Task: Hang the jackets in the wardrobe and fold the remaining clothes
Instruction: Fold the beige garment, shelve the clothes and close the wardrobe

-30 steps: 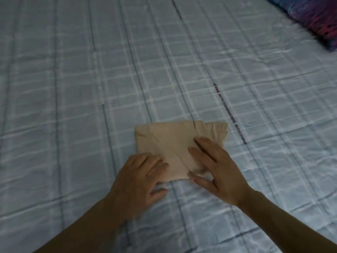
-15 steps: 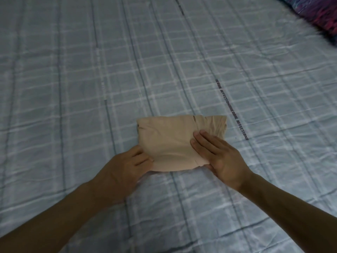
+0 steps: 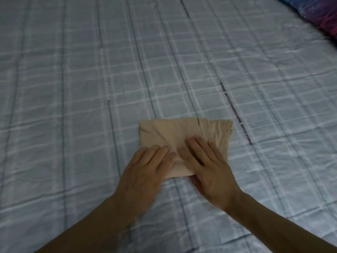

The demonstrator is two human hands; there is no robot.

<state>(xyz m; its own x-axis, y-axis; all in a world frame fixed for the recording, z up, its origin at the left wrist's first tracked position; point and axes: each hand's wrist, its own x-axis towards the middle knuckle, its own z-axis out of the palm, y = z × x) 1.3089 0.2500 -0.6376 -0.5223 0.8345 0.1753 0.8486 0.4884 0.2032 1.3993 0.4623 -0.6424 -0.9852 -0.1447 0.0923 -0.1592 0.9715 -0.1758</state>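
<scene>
A beige garment (image 3: 169, 133), folded into a small rectangle, lies on the bed in the middle of the head view. My left hand (image 3: 145, 170) rests flat on its near left corner, fingers together and extended. My right hand (image 3: 209, 165) lies flat on its near right part, fingers spread, the thumb tucked at the garment's near edge. Both palms press down on the cloth; neither hand grips it. The near part of the garment is hidden under the hands.
The bed is covered by a pale blue checked sheet (image 3: 91, 79) with a printed text stripe (image 3: 237, 114) just right of the garment. A dark multicoloured cloth (image 3: 315, 13) lies at the far right corner.
The left hand was curled at the garment's near left edge half a second ago; it now lies flat on top. The right hand slid left toward the middle. The garment stayed in place.
</scene>
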